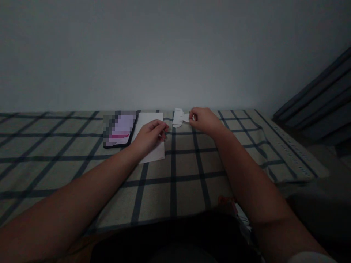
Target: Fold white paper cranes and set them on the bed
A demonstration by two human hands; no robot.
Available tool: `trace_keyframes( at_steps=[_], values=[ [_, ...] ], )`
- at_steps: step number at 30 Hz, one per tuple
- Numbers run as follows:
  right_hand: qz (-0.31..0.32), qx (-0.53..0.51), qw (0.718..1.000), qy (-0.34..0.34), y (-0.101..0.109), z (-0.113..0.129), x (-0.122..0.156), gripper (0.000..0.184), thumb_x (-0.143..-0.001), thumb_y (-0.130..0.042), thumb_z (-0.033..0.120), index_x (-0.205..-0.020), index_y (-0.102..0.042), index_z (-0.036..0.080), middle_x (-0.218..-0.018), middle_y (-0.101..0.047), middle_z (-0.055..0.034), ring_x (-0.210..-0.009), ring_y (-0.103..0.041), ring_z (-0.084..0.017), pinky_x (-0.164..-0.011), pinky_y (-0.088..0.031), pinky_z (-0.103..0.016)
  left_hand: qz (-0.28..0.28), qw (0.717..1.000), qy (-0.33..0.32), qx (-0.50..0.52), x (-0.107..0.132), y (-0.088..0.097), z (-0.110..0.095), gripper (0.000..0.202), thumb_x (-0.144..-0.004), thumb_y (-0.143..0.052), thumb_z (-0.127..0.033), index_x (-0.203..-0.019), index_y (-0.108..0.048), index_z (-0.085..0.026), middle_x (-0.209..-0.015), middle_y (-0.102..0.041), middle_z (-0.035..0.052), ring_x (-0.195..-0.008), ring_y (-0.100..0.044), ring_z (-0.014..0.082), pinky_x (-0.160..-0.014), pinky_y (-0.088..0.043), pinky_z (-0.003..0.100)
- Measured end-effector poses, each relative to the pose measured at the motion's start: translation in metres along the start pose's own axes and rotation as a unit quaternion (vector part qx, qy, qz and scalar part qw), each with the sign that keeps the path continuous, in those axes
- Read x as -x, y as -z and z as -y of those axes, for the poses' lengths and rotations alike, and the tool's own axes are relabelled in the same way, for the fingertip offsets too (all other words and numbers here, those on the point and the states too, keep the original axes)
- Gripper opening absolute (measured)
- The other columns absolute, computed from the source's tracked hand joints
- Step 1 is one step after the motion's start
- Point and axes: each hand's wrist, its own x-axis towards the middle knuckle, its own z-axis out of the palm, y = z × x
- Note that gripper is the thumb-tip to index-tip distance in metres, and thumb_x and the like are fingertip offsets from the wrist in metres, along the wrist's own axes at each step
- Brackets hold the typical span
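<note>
My right hand (205,120) is closed in a pinch at the right end of a small white paper strip (186,118). Left of that strip, several small white paper pieces (178,117) lie overlapping on the checked cloth. My left hand (152,134) hovers over or rests on a white sheet of paper (153,156); I cannot tell which. Its fingers are curled toward the thumb, and whatever may be between them is too small and dark to name. My left wrist and hand hide part of the sheet.
A tablet or large phone (120,128) in a dark case, its screen partly blurred, lies left of the sheet. The checked tablecloth (186,160) runs back to a grey wall (175,54). A dark curtain (320,87) hangs at right. Something reddish (227,201) shows near my lap.
</note>
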Motion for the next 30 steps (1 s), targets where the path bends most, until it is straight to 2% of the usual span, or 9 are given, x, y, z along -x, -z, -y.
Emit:
trace_keyframes(
  at_steps=[3, 8, 15, 20, 23, 26, 30],
  values=[
    [-0.046, 0.033, 0.997, -0.058, 0.005, -0.013, -0.001, 0.014, -0.087, -0.058, 0.021, -0.093, -0.071, 0.018, -0.091, -0.072, -0.0087, -0.079, -0.059, -0.018, -0.068, -0.035, -0.029, 0.001, 1.0, 0.002, -0.006, 0.0, 0.0, 0.0, 0.017, -0.089, -0.066, -0.029, -0.076, -0.067, -0.017, -0.069, -0.063, 0.0017, -0.056, -0.054, 0.0092, -0.05, -0.037, 0.02],
    [-0.055, 0.069, 0.989, -0.115, 0.015, -0.026, -0.002, 0.016, -0.088, -0.057, 0.021, -0.096, -0.07, 0.019, -0.098, -0.073, -0.0112, -0.087, -0.062, -0.022, -0.072, -0.039, -0.03, 0.008, 1.0, 0.008, -0.009, -0.003, 0.004, 0.004, 0.016, -0.085, -0.07, -0.03, -0.076, -0.068, -0.018, -0.07, -0.065, 0.0025, -0.054, -0.053, 0.0092, -0.05, -0.037, 0.021],
    [0.033, 0.1, 0.986, -0.128, 0.019, -0.035, 0.002, 0.018, -0.086, -0.059, 0.019, -0.097, -0.072, 0.019, -0.103, -0.075, -0.0123, -0.091, -0.066, -0.022, -0.075, -0.044, -0.031, 0.009, 1.0, 0.019, -0.017, -0.004, 0.005, 0.003, 0.016, -0.084, -0.071, -0.032, -0.077, -0.069, -0.018, -0.063, -0.062, 0.0017, -0.054, -0.054, 0.0105, -0.05, -0.039, 0.02],
    [0.053, 0.104, 0.984, -0.133, 0.008, -0.036, 0.0, 0.023, -0.088, -0.057, 0.019, -0.103, -0.074, 0.017, -0.111, -0.074, -0.0176, -0.094, -0.068, -0.027, -0.078, -0.049, -0.036, 0.011, 0.999, 0.015, -0.035, 0.0, 0.003, 0.001, 0.017, -0.083, -0.072, -0.034, -0.078, -0.071, -0.018, -0.061, -0.062, 0.002, -0.054, -0.054, 0.0106, -0.05, -0.039, 0.019],
    [0.066, 0.104, 0.983, -0.134, 0.004, -0.036, -0.002, 0.025, -0.086, -0.061, 0.023, -0.107, -0.074, 0.018, -0.114, -0.074, -0.0178, -0.098, -0.069, -0.029, -0.081, -0.05, -0.038, 0.02, 0.998, -0.002, -0.06, -0.001, 0.005, 0.004, 0.02, -0.081, -0.074, -0.037, -0.078, -0.071, -0.018, -0.064, -0.062, 0.0023, -0.055, -0.054, 0.0108, -0.05, -0.038, 0.019],
    [0.034, 0.117, 0.983, -0.139, 0.008, -0.032, -0.002, 0.033, -0.088, -0.062, 0.034, -0.115, -0.073, 0.019, -0.115, -0.073, -0.0182, -0.099, -0.069, -0.031, -0.08, -0.05, -0.039, 0.038, 0.993, -0.032, -0.109, -0.002, 0.007, 0.009, 0.021, -0.081, -0.075, -0.04, -0.077, -0.072, -0.019, -0.068, -0.063, 0.0022, -0.056, -0.053, 0.0109, -0.05, -0.037, 0.02],
    [-0.043, 0.11, 0.984, -0.133, 0.014, -0.016, 0.0, 0.028, -0.093, -0.055, 0.037, -0.101, -0.073, 0.016, -0.103, -0.075, -0.0172, -0.089, -0.068, -0.029, -0.071, -0.044, -0.035, 0.042, 0.983, -0.065, -0.166, -0.001, 0.007, 0.01, 0.022, -0.085, -0.071, -0.041, -0.079, -0.073, -0.02, -0.069, -0.061, 0.0021, -0.06, -0.052, 0.0127, -0.052, -0.037, 0.022]
  ],
)
